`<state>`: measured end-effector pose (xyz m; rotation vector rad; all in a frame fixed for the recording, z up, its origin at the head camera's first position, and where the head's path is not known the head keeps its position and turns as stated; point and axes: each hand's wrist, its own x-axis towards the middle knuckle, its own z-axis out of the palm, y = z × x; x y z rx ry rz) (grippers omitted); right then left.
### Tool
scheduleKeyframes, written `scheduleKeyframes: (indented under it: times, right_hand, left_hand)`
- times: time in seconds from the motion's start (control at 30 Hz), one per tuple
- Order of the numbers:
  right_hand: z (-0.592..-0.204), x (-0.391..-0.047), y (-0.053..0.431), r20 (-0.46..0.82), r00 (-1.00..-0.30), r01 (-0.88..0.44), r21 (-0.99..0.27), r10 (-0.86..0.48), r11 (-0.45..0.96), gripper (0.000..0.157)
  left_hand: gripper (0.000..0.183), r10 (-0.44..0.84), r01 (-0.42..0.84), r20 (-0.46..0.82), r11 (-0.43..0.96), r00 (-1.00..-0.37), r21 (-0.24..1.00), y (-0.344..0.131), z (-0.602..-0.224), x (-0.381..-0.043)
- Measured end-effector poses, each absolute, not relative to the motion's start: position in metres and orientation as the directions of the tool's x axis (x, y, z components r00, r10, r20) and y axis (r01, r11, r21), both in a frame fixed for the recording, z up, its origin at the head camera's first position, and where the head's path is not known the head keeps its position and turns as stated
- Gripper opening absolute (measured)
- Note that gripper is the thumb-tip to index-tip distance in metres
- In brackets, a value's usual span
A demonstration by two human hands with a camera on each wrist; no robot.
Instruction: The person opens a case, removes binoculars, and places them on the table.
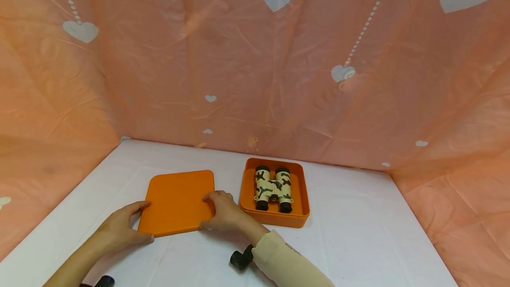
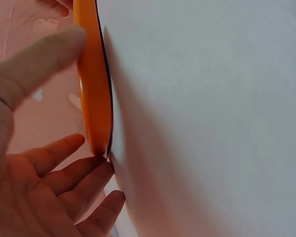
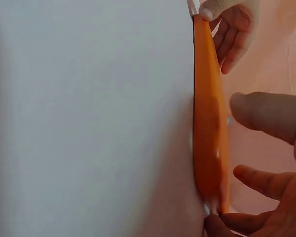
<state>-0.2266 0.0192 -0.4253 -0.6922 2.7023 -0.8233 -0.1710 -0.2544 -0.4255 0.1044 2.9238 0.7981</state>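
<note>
An orange square lid (image 1: 177, 203) lies flat on the white table. My left hand (image 1: 117, 229) is at its left side, with the fingers spread and the thumb near the front corner. In the left wrist view, fingertips touch the end of the lid (image 2: 94, 89). At the right side, my right hand (image 1: 224, 211) has its fingers apart along the edge. The right wrist view shows lower fingertips touching the lid (image 3: 207, 113) while the thumb stands off it. Camouflage binoculars (image 1: 263, 185) lie in an orange box (image 1: 275, 219) to the right.
The white tabletop (image 1: 358, 234) extends in front of and to the right of the box. Pink cloth (image 1: 239, 56) with pale hearts hangs behind and at both sides. A black wrist device (image 1: 240, 260) sits by the right forearm.
</note>
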Motion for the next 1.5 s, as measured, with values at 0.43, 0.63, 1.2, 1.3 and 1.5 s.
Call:
scheduleKeyframes:
  times: [0.43, 0.63, 1.2, 1.3, 1.5]
  right_hand:
    - [-0.403, -0.216, 0.032, 0.049, -0.821, -0.478, -0.603, -0.568, 0.639, 0.06]
    - [-0.38, -0.214, 0.05, 0.091, -0.804, -0.489, -0.663, -0.588, 0.567, 0.054]
    - [-0.344, -0.226, 0.114, 0.147, -0.848, -0.516, -0.445, -0.509, 0.732, 0.054]
    - [-0.341, -0.229, 0.126, 0.155, -0.852, -0.515, -0.414, -0.5, 0.751, 0.055]
    - [-0.343, -0.235, 0.148, 0.153, -0.865, -0.499, -0.349, -0.477, 0.793, 0.054]
  left_hand:
    - [0.082, 0.067, 0.093, 0.066, 0.821, -0.996, 0.563, -0.249, -0.414, -0.164]
    - [0.072, 0.088, 0.171, 0.166, 0.782, -0.982, 0.599, -0.234, -0.404, -0.165]
    - [0.06, 0.169, 0.312, 0.267, 0.644, -0.949, 0.698, -0.179, -0.389, -0.183]
    - [0.061, 0.185, 0.323, 0.267, 0.626, -0.946, 0.71, -0.17, -0.39, -0.187]
    - [0.064, 0.209, 0.313, 0.233, 0.602, -0.95, 0.734, -0.152, -0.386, -0.192]
